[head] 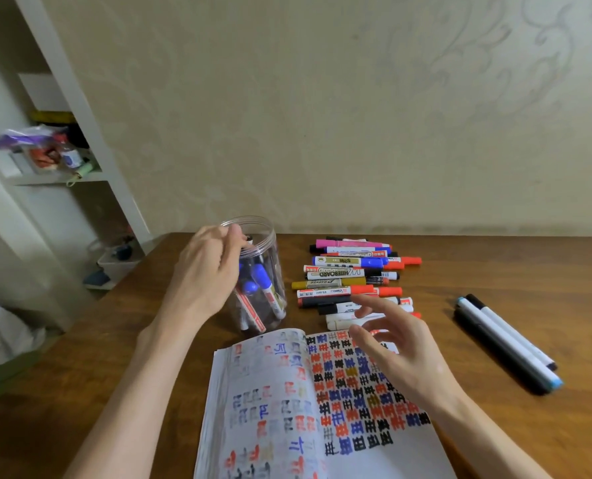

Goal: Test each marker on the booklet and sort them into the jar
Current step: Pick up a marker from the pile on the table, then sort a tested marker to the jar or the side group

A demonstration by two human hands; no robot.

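Note:
A clear plastic jar [273, 236] stands at the back left of the table with several markers upright inside, blue caps showing. My left hand [204, 271] is at the jar's mouth, thumb and fingers pinching a marker [250, 239] whose dark end pokes into the opening. An open booklet [308, 402] lies in front, its pages covered with red, blue and black test marks. My right hand [394, 344] hovers above the booklet's right page with fingers spread and holds nothing. Just beyond it lies a pile of markers [349, 278], in pink, blue, red, gold and black.
Three long pens [505, 344], black, white and light blue, lie together on the wooden table [494, 271] at the right. A wall runs along the table's far edge. White shelves [45, 167] with clutter stand to the left.

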